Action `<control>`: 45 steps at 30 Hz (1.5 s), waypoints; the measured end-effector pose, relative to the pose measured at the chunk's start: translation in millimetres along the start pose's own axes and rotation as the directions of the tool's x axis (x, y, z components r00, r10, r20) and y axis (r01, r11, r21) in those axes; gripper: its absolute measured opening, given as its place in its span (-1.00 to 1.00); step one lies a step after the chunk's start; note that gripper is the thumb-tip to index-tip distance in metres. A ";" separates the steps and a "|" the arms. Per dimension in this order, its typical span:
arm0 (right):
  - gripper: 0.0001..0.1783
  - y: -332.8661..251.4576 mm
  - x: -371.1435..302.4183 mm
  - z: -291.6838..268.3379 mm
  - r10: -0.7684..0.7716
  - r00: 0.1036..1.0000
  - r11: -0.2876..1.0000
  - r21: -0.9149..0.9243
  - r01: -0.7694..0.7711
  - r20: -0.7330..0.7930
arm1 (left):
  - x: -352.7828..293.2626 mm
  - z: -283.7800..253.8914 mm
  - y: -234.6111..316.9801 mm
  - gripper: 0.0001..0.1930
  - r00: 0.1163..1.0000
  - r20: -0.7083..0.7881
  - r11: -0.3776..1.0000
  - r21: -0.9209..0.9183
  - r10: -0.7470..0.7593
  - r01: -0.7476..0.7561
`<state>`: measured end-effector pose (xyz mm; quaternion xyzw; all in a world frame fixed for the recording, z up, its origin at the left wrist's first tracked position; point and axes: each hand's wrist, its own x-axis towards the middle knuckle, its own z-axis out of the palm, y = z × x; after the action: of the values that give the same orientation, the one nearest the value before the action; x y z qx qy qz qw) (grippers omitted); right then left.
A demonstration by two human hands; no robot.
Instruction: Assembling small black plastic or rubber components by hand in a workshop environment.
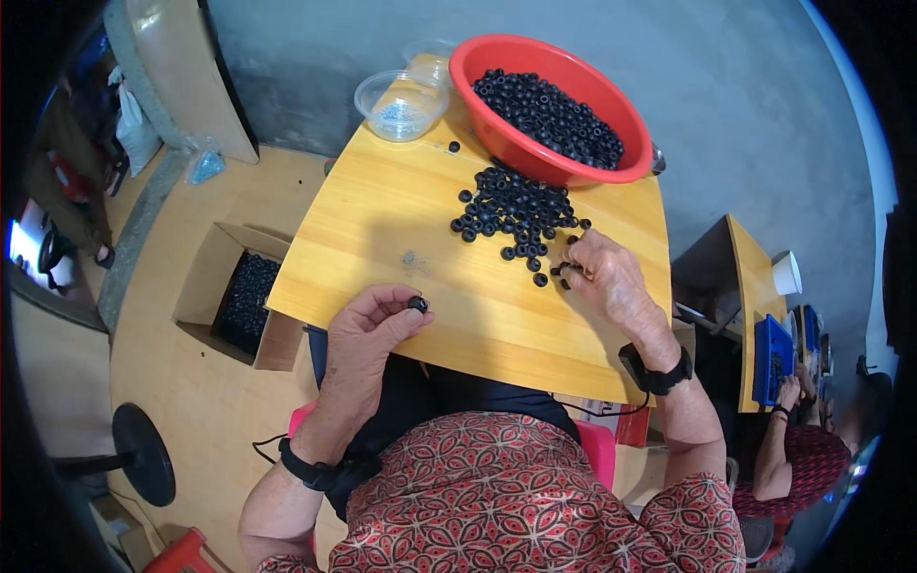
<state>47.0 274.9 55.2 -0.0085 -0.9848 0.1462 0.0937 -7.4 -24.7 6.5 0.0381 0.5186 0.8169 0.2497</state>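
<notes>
Near the front edge of the wooden table [358,224], my left hand [368,329] pinches a small black ring-shaped part [417,304] between thumb and fingers, its hole facing up. My right hand [611,277] is at the right side of a loose pile of black ring-shaped parts [516,205]. Its fingers are curled down with black parts at their tips; how many they grip is partly hidden. A small scatter of tiny silvery pieces [413,260] lies on the table beyond my left hand.
A red basin [611,172] full of black parts stands at the table's far side. Left of it is a clear plastic tub [401,100] with small pale pieces. A cardboard box [201,286] of black parts sits on the floor. At right, another person [788,458] works by a blue tray [764,368].
</notes>
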 end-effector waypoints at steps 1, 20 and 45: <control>-0.87 2.7 -2.8 2.4 -0.050 0.999 0.997 -0.064 0.050 0.002 | 0.0 0.4 -0.4 -0.80 1.000 -0.002 1.000 0.009 -0.004 0.004; -0.88 -66.0 -13.3 17.4 0.073 0.995 0.633 0.769 -0.096 0.064 | -10.8 11.8 -8.5 -0.77 0.988 0.115 0.984 -0.132 -0.106 0.121; -0.90 -106.9 -20.9 30.7 -0.072 0.979 0.653 0.733 0.190 -0.190 | -16.7 20.1 -5.2 -0.78 0.975 0.220 0.975 -0.219 0.012 0.038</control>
<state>62.9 162.9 53.5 0.0913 -0.8264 0.5291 0.1698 15.6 -13.7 14.6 0.0967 0.3938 0.8586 0.3136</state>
